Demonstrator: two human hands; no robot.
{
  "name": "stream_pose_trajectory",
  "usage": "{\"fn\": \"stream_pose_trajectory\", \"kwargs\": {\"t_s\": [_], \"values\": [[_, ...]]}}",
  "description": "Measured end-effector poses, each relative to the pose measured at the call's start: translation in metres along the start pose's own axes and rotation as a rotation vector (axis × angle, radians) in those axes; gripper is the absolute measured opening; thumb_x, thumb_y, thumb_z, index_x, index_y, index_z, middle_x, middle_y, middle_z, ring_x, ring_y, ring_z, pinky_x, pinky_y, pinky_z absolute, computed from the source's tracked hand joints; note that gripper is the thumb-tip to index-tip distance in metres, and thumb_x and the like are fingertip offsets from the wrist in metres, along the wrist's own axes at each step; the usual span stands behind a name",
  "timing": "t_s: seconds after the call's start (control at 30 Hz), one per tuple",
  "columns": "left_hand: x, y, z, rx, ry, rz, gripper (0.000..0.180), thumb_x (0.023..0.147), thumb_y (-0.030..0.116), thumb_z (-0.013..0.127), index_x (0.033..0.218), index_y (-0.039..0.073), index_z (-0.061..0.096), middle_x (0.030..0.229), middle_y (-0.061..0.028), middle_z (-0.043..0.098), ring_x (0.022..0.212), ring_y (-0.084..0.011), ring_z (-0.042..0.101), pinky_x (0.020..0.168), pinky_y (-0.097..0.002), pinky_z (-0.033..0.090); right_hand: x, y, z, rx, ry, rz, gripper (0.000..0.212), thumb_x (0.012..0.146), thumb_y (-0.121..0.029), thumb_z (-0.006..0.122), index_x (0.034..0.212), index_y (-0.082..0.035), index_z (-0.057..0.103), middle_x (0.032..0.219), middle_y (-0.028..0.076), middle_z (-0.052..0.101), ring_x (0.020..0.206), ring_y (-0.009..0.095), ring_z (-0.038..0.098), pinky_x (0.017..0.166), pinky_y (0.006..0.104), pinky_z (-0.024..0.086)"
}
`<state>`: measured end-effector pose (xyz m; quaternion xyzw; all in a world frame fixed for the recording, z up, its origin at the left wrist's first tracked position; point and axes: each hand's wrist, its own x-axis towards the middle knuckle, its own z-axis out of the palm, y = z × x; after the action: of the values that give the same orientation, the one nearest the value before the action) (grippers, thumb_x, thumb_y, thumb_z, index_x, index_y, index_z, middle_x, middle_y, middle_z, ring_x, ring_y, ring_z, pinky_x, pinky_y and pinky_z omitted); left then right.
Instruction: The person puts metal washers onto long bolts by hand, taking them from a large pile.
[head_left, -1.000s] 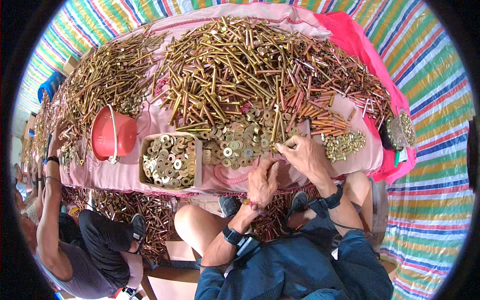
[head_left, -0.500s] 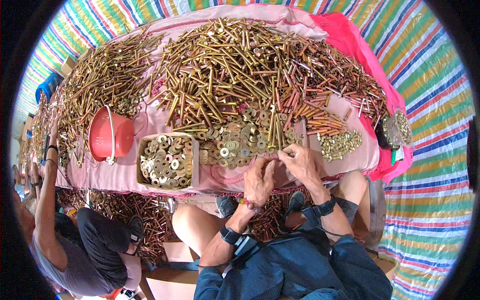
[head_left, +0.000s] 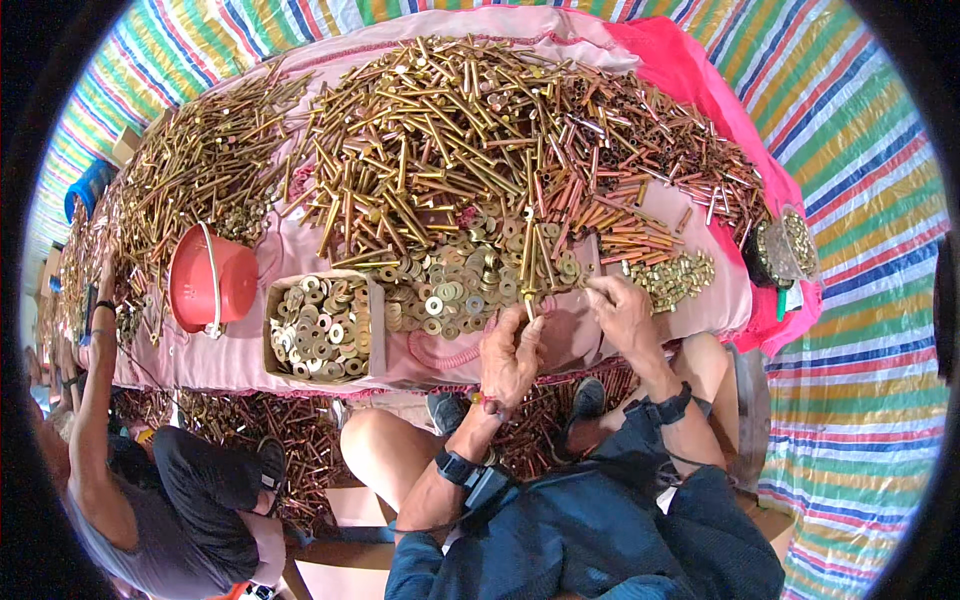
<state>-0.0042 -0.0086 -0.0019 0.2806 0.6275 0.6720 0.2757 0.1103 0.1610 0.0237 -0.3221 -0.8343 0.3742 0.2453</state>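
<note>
My left hand [head_left: 512, 358] pinches a brass-coloured bolt [head_left: 530, 306] between thumb and fingers, at the near edge of the cloth-covered table. Just to its right, my right hand [head_left: 622, 312] hovers with its fingertips drawn together; whatever they may hold is too small to make out. Washers [head_left: 465, 270] lie loose beyond my left hand, and a cardboard box [head_left: 377, 330] of more washers stands to the left. Small nuts [head_left: 675, 280] are heaped past my right hand. Long bolts [head_left: 420, 150] and coppery sleeves [head_left: 625, 215] are piled farther back.
A red bucket [head_left: 212, 285] with a white handle tilts on the left. A clear tub [head_left: 790, 248] of small parts stands at the right edge. Another person [head_left: 130, 500] sits at my left, an arm stretched over the table. Many coppery pieces [head_left: 300, 440] cover the floor.
My hands have moved apart. My right hand has shifted slightly right and away from the left, while the bolt now shows upright in my left hand. The view has shifted slightly.
</note>
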Motion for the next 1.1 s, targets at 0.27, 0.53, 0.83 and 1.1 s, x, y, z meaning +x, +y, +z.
{"fn": "stream_pose_trajectory", "kwargs": {"t_s": [0.27, 0.53, 0.83, 1.1], "values": [[0.005, -0.009, 0.002, 0.162, 0.001, 0.095, 0.017, 0.102, 0.015, 0.059, 0.114, 0.003, 0.062, 0.065, -0.0013, 0.059, 0.055, -0.0080, 0.057, 0.049, -0.0256, 0.047, 0.011, 0.011, -0.006, -0.372, -0.108, -0.200, 0.028, 0.088, -0.014, 0.070, 0.111, 0.000, 0.071, 0.087, 0.018, 0.063, 0.079, 0.036, 0.063, 0.072, 0.0425, 0.050], [0.006, -0.012, 0.002, 0.296, 0.033, 0.257, 0.015, 0.099, 0.012, 0.061, 0.112, 0.004, 0.063, 0.066, -0.0056, 0.060, 0.057, -0.0147, 0.060, 0.053, -0.0312, 0.048, 0.001, 0.008, -0.004, 0.127, -0.062, 0.056, 0.025, 0.096, -0.018, 0.067, 0.110, 0.003, 0.071, 0.082, 0.009, 0.065, 0.064, 0.017, 0.062, 0.060, 0.0312, 0.050], [0.005, -0.015, 0.001, 0.258, 0.025, 0.302, 0.023, 0.091, 0.003, 0.064, 0.114, 0.002, 0.061, 0.086, -0.0200, 0.064, 0.074, -0.0384, 0.066, 0.065, -0.0409, 0.051, 0.000, -0.057, 0.009, 0.701, -0.368, 0.288, 0.025, 0.096, -0.016, 0.069, 0.112, 0.004, 0.068, 0.086, 0.005, 0.068, 0.062, 0.010, 0.062, 0.052, 0.0224, 0.050], [0.002, -0.010, 0.002, 0.289, 0.019, 0.325, 0.028, 0.089, 0.000, 0.064, 0.116, 0.003, 0.061, 0.093, -0.0239, 0.066, 0.084, -0.0443, 0.067, 0.069, -0.0449, 0.053, -0.003, -0.047, 0.009, 0.690, -0.330, 0.284, 0.027, 0.097, -0.021, 0.069, 0.111, 0.002, 0.066, 0.081, 0.002, 0.066, 0.057, 0.007, 0.058, 0.051, 0.0210, 0.048]]}}
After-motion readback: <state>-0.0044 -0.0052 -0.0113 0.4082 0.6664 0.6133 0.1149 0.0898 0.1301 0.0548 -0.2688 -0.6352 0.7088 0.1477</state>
